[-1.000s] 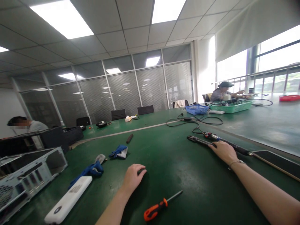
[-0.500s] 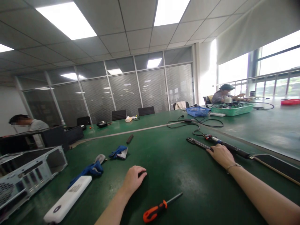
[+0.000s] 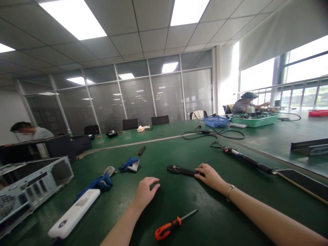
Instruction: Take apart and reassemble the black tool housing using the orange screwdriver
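Observation:
My right hand (image 3: 211, 176) grips one end of a long dark hand tool (image 3: 180, 169); its exact kind is unclear. The tool lies nearly level over the green table (image 3: 164, 218), its wider end pointing left. My left hand (image 3: 147, 191) rests on the table with fingers curled towards the thumb. A dark patch shows between them, and I cannot make out what it is. In front of both hands lies a screwdriver (image 3: 175, 225) with an orange and black handle, its shaft pointing up and right. A black rod-shaped tool with a cable (image 3: 249, 161) lies beyond my right hand.
At left are a white power strip (image 3: 75, 213), blue-and-grey gloves (image 3: 130, 164) and a metal computer case (image 3: 38, 191). A dark flat panel (image 3: 303, 181) lies at right. Blue (image 3: 216, 121) and green baskets (image 3: 255, 120) stand farther back. Two other people sit at the far sides.
My right hand has moved left, bringing the long dark tool from beside the corded rod towards the middle. A dark metal piece now shows at the right edge. My left hand has barely moved.

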Demonstrator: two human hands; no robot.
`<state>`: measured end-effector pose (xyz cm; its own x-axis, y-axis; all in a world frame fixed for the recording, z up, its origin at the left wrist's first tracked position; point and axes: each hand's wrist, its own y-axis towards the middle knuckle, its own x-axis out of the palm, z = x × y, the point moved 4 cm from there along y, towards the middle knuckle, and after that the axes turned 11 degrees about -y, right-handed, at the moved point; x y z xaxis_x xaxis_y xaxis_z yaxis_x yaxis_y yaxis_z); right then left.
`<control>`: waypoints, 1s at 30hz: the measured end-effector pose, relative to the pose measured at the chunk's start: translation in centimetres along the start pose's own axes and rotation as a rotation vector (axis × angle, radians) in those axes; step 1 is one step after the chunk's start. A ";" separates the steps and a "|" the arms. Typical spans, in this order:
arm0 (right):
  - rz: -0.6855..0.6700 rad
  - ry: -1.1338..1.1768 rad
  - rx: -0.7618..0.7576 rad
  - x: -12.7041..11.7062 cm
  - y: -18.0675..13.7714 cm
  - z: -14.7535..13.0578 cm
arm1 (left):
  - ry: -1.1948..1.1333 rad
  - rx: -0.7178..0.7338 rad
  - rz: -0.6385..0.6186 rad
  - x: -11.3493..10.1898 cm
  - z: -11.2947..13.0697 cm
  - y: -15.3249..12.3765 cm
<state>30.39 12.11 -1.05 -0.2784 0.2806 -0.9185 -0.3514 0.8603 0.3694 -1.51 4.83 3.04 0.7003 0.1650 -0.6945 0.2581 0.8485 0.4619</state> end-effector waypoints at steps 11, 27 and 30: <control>-0.242 0.277 -0.284 -3.4 -2.2 -6.9 | -0.105 -0.021 -0.215 0.6 0.5 -0.5; 0.202 -0.393 0.629 -6.3 -3.6 14.7 | -0.171 0.008 -0.325 0.9 1.9 -0.6; 0.224 -0.418 0.843 -6.6 -6.2 20.3 | -0.176 0.012 -0.353 0.9 2.0 -0.7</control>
<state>52.57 13.55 -0.12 0.1368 0.4639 -0.8753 0.4730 0.7457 0.4692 0.25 3.38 3.14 0.6701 -0.2253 -0.7073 0.5103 0.8317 0.2186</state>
